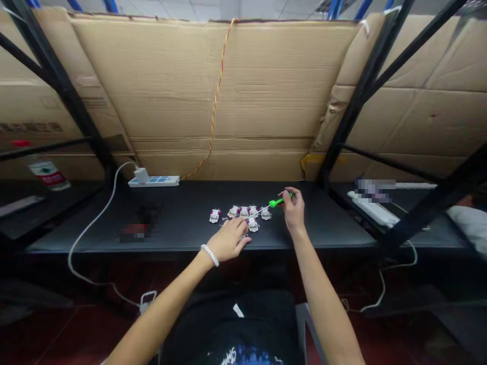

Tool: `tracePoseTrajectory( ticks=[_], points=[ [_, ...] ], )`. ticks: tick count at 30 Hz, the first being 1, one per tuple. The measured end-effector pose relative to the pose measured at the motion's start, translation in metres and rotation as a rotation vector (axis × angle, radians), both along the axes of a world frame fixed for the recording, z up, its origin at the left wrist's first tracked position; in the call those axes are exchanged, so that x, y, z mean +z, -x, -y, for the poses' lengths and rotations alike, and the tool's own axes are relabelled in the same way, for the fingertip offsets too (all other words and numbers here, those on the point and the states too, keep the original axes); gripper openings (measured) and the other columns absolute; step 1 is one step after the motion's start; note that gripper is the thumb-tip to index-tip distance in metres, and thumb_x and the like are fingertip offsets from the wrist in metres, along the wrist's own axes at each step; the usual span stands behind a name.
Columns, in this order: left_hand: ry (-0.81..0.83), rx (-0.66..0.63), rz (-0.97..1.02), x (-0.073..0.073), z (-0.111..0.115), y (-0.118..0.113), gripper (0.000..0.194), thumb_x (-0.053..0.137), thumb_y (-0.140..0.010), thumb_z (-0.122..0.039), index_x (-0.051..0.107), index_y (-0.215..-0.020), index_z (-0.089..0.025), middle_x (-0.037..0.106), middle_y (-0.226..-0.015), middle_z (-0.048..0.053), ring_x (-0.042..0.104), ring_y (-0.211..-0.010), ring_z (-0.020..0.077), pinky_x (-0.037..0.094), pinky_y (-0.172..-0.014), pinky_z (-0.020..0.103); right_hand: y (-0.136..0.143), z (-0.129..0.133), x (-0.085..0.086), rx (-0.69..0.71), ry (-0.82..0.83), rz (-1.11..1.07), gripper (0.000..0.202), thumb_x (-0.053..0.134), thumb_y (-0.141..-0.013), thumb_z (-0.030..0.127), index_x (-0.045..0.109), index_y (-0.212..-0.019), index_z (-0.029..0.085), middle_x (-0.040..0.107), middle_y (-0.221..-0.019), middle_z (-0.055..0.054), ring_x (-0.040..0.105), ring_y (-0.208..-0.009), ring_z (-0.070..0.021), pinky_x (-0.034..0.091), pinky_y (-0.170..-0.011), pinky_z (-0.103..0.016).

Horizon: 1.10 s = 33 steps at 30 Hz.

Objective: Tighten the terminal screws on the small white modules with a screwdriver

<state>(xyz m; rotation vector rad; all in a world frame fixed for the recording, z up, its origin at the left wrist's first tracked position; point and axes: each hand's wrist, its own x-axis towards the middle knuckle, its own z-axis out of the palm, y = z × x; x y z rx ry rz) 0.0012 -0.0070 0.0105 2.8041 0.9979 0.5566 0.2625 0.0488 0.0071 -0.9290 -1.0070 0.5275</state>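
Gripped in my right hand is a screwdriver with a bright green handle. Its thin metal shaft slants down to the left, toward the fingers of my left hand. That hand rests low over the black tabletop, fingers curled and thumb below them, with a bit of something pale showing at the fingertips; most of it is hidden. Around the fingertips lie several small white and purple plastic parts. One part sits apart on the left, another part lies under the shaft's right side, and a third part is just right of my left fingers.
A white power strip with a plugged-in charger stands at the back left, its white cable looping over the front edge. Cardboard walls the back. Black metal posts flank the tabletop. A blurred red and black item lies left.
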Motion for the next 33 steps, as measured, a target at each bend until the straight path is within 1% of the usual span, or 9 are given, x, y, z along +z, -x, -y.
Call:
tracePoseTrajectory(
  ticks=[4,10,15,19,24,28,33],
  points=[
    [-0.002,0.011,-0.010,0.0003,0.0003,-0.0006,0.016,0.051,-0.107,-0.033,0.057,-0.107,-0.017,0.063,-0.116,0.012,0.059,-0.109,0.0300,0.049,-0.096,0.045,0.0006,0.0001,0.0003,-0.002,-0.002,0.013,0.046,0.074,-0.086,0.059,0.060,-0.110,0.022,0.068,-0.092,-0.002,0.065,-0.078,-0.0168,0.056,-0.062,-0.028],
    [-0.001,0.009,-0.018,0.0006,0.0005,-0.0001,0.014,0.053,-0.106,-0.031,0.057,-0.108,-0.018,0.064,-0.118,0.013,0.060,-0.111,0.0306,0.049,-0.098,0.046,0.0023,0.0020,0.0018,-0.003,0.000,0.025,0.045,0.074,-0.086,0.059,0.060,-0.108,0.022,0.068,-0.091,-0.002,0.065,-0.078,-0.0172,0.055,-0.062,-0.028],
    [-0.010,0.008,-0.018,-0.0028,-0.0013,0.0001,0.017,0.052,-0.106,-0.033,0.058,-0.109,-0.018,0.064,-0.119,0.013,0.060,-0.113,0.0305,0.049,-0.098,0.045,0.0033,0.0036,0.0040,-0.003,-0.006,0.035,0.043,0.072,-0.086,0.058,0.060,-0.107,0.022,0.068,-0.089,-0.002,0.065,-0.075,-0.0166,0.055,-0.061,-0.028],
    [-0.019,0.004,-0.019,-0.0054,-0.0025,0.0000,0.023,0.051,-0.107,-0.035,0.059,-0.120,-0.017,0.063,-0.127,0.015,0.059,-0.119,0.0320,0.049,-0.102,0.048,0.0042,0.0053,0.0060,-0.003,-0.001,0.058,0.042,0.072,-0.086,0.057,0.060,-0.106,0.022,0.068,-0.088,-0.002,0.066,-0.076,-0.0178,0.056,-0.061,-0.029],
    [-0.028,0.011,-0.029,-0.0040,-0.0012,-0.0003,0.035,0.051,-0.107,-0.034,0.056,-0.136,-0.016,0.061,-0.140,0.018,0.056,-0.131,0.0344,0.047,-0.109,0.051,0.0063,0.0080,0.0075,-0.004,0.004,0.094,0.042,0.073,-0.086,0.056,0.061,-0.107,0.022,0.069,-0.088,-0.003,0.066,-0.077,-0.0192,0.056,-0.061,-0.031],
    [-0.031,0.009,-0.027,-0.0035,-0.0006,-0.0008,0.036,0.051,-0.107,-0.033,0.057,-0.138,-0.017,0.061,-0.142,0.019,0.056,-0.131,0.0345,0.048,-0.109,0.052,0.0072,0.0083,0.0076,-0.012,0.001,0.103,0.042,0.072,-0.086,0.057,0.061,-0.107,0.022,0.070,-0.088,-0.003,0.067,-0.079,-0.0202,0.056,-0.061,-0.031],
    [-0.045,0.011,-0.035,-0.0061,-0.0016,-0.0006,0.038,0.050,-0.107,-0.034,0.057,-0.139,-0.016,0.061,-0.142,0.019,0.056,-0.132,0.0351,0.048,-0.110,0.053,0.0064,0.0072,0.0066,-0.019,-0.003,0.113,0.042,0.072,-0.087,0.056,0.061,-0.107,0.022,0.070,-0.088,-0.003,0.067,-0.077,-0.0192,0.056,-0.060,-0.030]
  ],
)
